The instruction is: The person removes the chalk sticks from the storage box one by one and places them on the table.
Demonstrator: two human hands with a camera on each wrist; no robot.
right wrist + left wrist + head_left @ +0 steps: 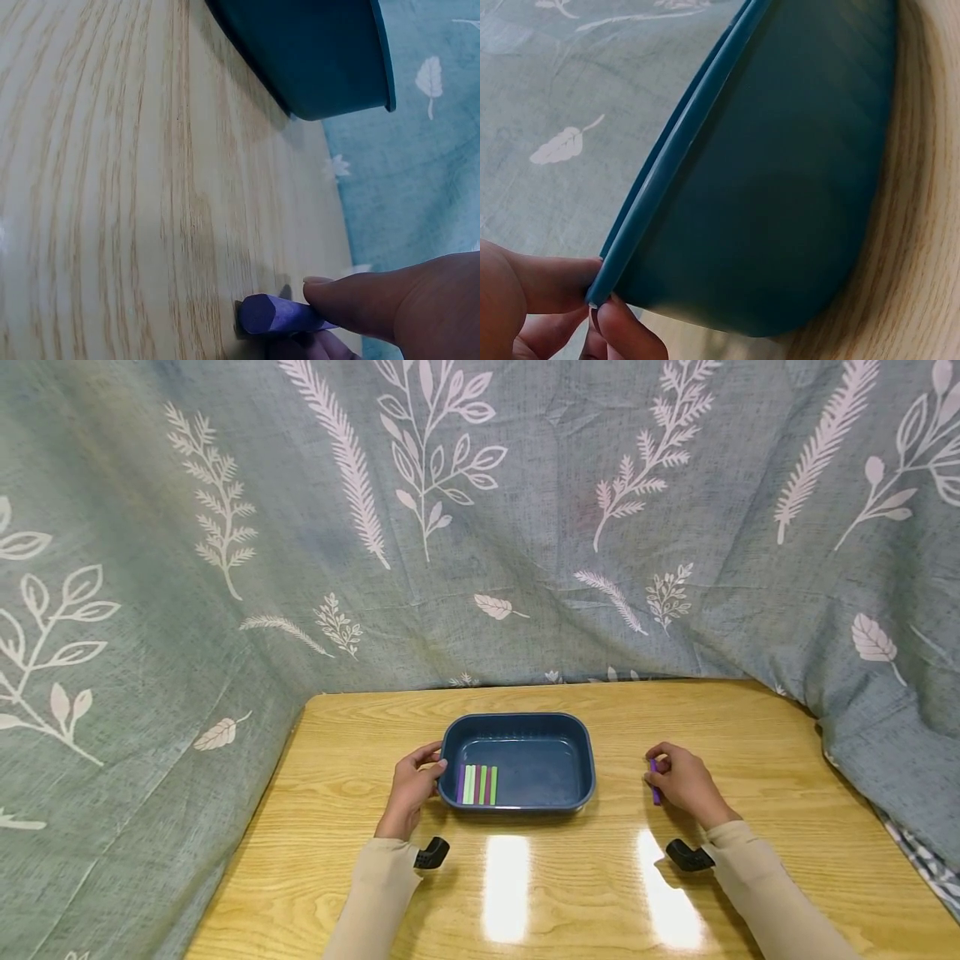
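A dark blue plastic tub (536, 808) stands on the table. My left hand (411, 785) pinches its left rim between thumb and fingers; the left wrist view shows the grip at the rim (641, 206) up close. Inside, along the left end, several chalk sticks (477, 785) in purple, pale green, green and maroon lie side by side. To the right of the tub, my right hand (686, 783) holds a purple chalk stick (274, 313) between thumb and fingers, close over the wood. The stick's blunt end faces the right wrist camera.
The wooden table (360, 735) carries two bright light reflections near its front. A grey-blue leaf-patterned curtain (525, 527) hangs behind the table and along its sides. Black wrist devices (688, 855) stick out from both sleeves.
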